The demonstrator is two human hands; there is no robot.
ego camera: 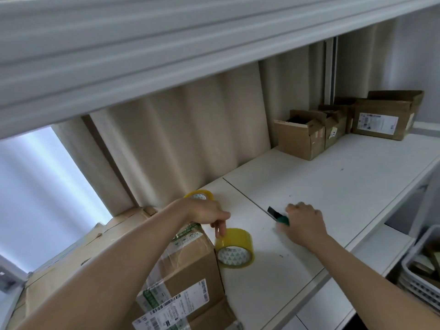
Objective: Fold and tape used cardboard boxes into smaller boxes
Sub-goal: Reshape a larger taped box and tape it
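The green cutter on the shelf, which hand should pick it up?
The right hand. It already lies over the green cutter, while the left hand is busy pinching the yellow tape roll.

I see a white tabletop [333, 186]; past its right edge sits a grey basket [419, 265], and behind it hang beige curtains [190, 139].

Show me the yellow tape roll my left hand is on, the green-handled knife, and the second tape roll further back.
Front tape roll [234, 248], head view, on its yellow outer band.
Utility knife [277, 215], head view, on the dark blade end.
Back tape roll [201, 195], head view, on its top rim.
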